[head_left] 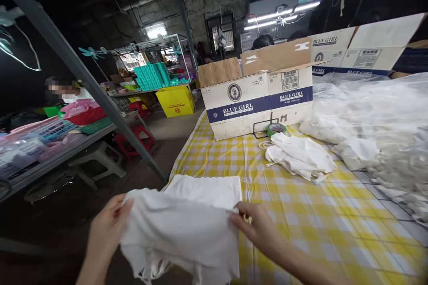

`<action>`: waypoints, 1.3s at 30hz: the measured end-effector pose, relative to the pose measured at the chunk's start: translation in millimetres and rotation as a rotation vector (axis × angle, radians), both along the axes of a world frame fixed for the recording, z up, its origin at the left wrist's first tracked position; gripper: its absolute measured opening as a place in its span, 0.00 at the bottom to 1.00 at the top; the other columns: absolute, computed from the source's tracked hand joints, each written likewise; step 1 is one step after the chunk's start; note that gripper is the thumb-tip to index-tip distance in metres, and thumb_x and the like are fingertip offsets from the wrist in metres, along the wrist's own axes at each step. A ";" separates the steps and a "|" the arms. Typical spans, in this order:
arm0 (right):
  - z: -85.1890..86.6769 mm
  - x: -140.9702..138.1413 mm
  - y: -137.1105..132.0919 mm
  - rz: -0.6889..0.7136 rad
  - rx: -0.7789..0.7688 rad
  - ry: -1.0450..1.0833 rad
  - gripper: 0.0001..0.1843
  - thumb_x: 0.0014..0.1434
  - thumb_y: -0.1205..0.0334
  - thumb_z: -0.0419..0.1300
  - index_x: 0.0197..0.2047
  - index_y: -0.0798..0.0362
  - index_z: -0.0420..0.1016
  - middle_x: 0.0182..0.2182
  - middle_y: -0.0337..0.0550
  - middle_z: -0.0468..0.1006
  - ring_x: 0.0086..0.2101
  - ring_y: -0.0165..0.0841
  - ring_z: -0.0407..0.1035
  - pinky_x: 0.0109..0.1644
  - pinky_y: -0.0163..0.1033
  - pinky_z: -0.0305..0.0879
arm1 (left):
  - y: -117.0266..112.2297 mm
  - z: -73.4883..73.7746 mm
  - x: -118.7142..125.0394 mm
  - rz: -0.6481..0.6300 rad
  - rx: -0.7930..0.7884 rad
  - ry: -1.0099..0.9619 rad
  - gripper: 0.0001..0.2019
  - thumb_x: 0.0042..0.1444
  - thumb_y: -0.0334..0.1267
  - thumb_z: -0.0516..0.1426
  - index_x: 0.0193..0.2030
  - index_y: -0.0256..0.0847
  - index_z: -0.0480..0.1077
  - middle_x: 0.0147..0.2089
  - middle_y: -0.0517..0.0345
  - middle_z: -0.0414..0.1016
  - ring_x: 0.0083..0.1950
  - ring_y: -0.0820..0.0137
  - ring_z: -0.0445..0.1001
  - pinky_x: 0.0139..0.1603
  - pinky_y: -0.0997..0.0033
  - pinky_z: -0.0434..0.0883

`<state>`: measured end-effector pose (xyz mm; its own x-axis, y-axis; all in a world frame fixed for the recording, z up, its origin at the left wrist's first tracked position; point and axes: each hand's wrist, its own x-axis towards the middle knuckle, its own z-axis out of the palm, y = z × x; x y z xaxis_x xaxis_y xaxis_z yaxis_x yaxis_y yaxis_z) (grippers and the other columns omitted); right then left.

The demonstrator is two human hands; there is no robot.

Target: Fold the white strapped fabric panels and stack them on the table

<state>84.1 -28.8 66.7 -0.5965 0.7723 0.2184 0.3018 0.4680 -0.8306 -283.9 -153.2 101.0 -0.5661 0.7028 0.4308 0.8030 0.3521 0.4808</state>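
Observation:
A white strappy top (180, 231) is stretched between my two hands above the table's near left corner, its thin straps dangling at the bottom. My left hand (109, 225) pinches its upper left corner, thumb against fingers. At the opposite upper corner, my right hand (256, 222) grips the cloth the same way. Partly covered by it, another white cloth piece (209, 189) lies flat on the yellow checked tablecloth (254, 160). Further right rests a loose pile of white garments (297, 156) with straps showing.
Blue Girl cartons (257, 102) stand along the table's back, with a green tape roll (276, 129) and a black wire frame in front. White garments and clear plastic (384, 120) heap up at right. A metal post (90, 80) rises at left; beyond it a person sits near baskets (60, 127).

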 end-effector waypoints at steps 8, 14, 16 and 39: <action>-78.3 -47.2 89.7 -0.338 -0.008 -0.206 0.14 0.54 0.62 0.53 0.19 0.53 0.57 0.17 0.34 0.63 0.20 0.26 0.54 0.24 0.33 0.43 | 114.1 -67.5 22.6 0.030 -0.428 0.414 0.17 0.63 0.36 0.37 0.54 0.34 0.58 0.40 0.45 0.75 0.38 0.60 0.75 0.32 0.69 0.66; -91.6 -49.1 102.5 -0.407 0.011 -0.226 0.13 0.57 0.60 0.51 0.21 0.52 0.61 0.21 0.36 0.70 0.22 0.27 0.59 0.25 0.33 0.45 | 129.6 -86.6 12.1 0.009 -0.505 0.576 0.20 0.62 0.28 0.36 0.57 0.35 0.57 0.45 0.43 0.72 0.40 0.61 0.75 0.34 0.69 0.67; -93.3 -50.6 106.3 -0.422 0.020 -0.232 0.13 0.57 0.59 0.51 0.22 0.52 0.61 0.21 0.36 0.71 0.23 0.28 0.60 0.26 0.33 0.46 | 131.9 -86.6 10.3 0.021 -0.537 0.623 0.20 0.61 0.27 0.37 0.57 0.34 0.57 0.43 0.43 0.72 0.39 0.62 0.75 0.33 0.69 0.68; -69.3 42.7 129.0 -0.343 0.466 -0.223 0.22 0.58 0.65 0.51 0.56 0.50 0.60 0.55 0.47 0.64 0.55 0.38 0.55 0.58 0.47 0.47 | 131.4 -135.2 88.0 -0.337 -0.724 0.295 0.30 0.54 0.54 0.44 0.64 0.52 0.51 0.68 0.60 0.44 0.68 0.57 0.43 0.62 0.42 0.44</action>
